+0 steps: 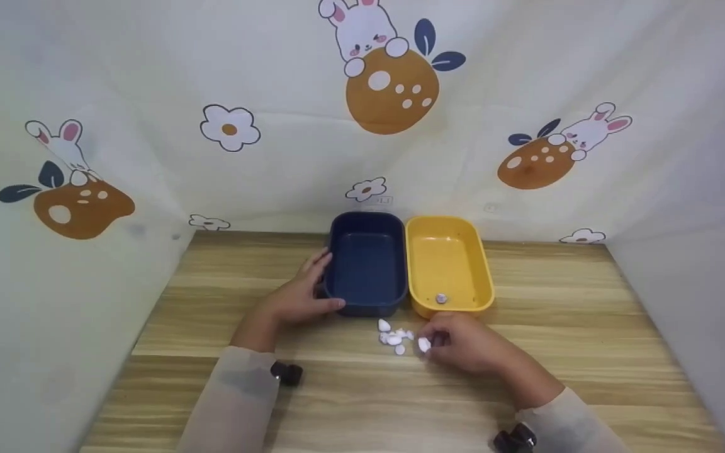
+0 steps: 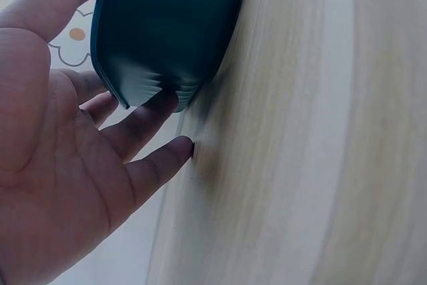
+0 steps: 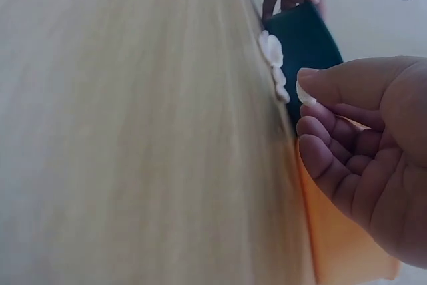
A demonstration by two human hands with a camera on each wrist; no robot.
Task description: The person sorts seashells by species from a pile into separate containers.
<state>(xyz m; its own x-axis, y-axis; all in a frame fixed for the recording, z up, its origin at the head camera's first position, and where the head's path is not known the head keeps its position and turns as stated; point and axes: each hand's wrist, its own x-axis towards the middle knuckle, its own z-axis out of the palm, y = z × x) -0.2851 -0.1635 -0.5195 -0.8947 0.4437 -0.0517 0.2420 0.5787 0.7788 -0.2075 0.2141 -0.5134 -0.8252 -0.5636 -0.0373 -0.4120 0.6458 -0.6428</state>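
Note:
My left hand (image 1: 299, 297) rests against the left side and near corner of a dark blue bin (image 1: 335, 277), its thumb on the near rim. In the left wrist view its fingers (image 2: 143, 125) are spread and fairly straight beside the bin's wall. A small white pebble (image 1: 424, 344) is pinched between thumb and fingertips of my right hand (image 1: 469, 345), just above the table in front of a yellow bin (image 1: 487, 283). To the left of that hand lies a small heap of white pebbles (image 1: 394, 340). The right wrist view shows the pinched pebble (image 3: 305, 95) close up.
Inside the yellow bin, near its front end, lies a small greyish round piece (image 1: 441, 298). Both bins stand side by side at the back of the wood-patterned table (image 1: 362, 402). A printed cloth (image 1: 287, 170) hangs behind and at both sides.

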